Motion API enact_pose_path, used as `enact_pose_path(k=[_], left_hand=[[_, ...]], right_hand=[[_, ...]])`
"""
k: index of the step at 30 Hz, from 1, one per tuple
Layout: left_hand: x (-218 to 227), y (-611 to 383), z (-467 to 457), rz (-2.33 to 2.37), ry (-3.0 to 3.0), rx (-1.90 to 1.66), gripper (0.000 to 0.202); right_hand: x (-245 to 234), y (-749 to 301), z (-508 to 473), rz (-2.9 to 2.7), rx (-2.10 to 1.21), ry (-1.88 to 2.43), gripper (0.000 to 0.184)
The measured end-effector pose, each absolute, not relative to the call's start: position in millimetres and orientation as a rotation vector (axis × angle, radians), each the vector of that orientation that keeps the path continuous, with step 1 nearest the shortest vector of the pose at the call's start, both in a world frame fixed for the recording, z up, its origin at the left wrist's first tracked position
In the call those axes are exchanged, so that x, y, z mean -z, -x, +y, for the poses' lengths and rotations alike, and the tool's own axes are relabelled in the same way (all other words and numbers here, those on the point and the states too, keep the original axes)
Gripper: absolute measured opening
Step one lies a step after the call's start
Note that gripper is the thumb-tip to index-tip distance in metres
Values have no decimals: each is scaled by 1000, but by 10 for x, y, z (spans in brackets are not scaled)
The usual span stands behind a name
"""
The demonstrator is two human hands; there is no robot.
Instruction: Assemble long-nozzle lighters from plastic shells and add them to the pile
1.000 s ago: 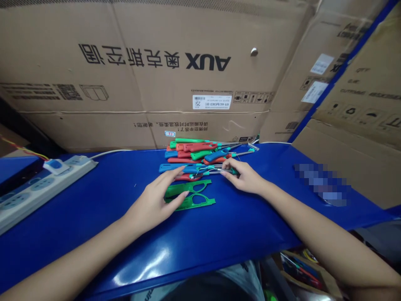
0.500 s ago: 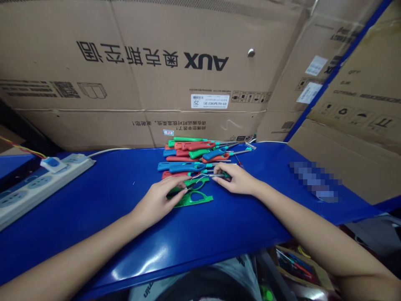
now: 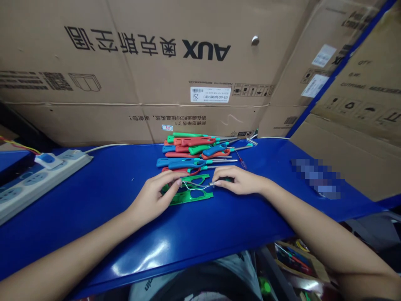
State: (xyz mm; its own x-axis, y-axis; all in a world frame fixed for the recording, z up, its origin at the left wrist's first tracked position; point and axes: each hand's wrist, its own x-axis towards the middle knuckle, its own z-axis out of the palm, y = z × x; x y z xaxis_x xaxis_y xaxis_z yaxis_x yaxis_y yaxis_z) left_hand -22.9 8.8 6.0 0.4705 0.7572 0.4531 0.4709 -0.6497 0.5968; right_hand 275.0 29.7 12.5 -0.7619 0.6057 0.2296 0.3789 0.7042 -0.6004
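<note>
My left hand (image 3: 161, 190) is closed in a pinch on a small part at the left end of thin wires (image 3: 196, 186); the fingers hide most of that part. The wires run right to a metal lighter tube (image 3: 211, 184), whose end is pinched between the thumb and fingers of my right hand (image 3: 239, 179). Beneath the wires lie two green lighter casing halves, the far one (image 3: 204, 178) partly behind my left fingers and the near one (image 3: 188, 197) flat on the blue table. Just beyond my hands, a red lighter (image 3: 175, 170) lies on the table.
Several red, blue and green long-nosed lighters (image 3: 184, 164) lie piled against the cardboard box (image 3: 131, 83). A small screwdriver (image 3: 242, 162) lies at their right. A white power strip (image 3: 37, 179) runs along the left of the blue table (image 3: 103, 196). A pixelated object (image 3: 316, 177) lies at the right.
My hands have drawn slightly apart, so more of the wires and tube end shows between them. My right hand has shifted a little to the right; the view has tilted slightly.
</note>
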Motion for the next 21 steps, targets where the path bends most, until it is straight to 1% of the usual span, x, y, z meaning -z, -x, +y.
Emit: enact_pose_path(k=[5, 11, 21], left_hand=[[-73, 222, 98, 995, -2330, -972, 25], [-59, 208, 79, 1046, -2270, -886, 25], [-30, 156, 83, 1003, -2153, -840, 28]], right_hand=[[-134, -2727, 288, -2494, -821, 758, 25], [-131, -2750, 297, -2451, -798, 827, 22], [-145, -2655, 237, -2418, -687, 772, 19]])
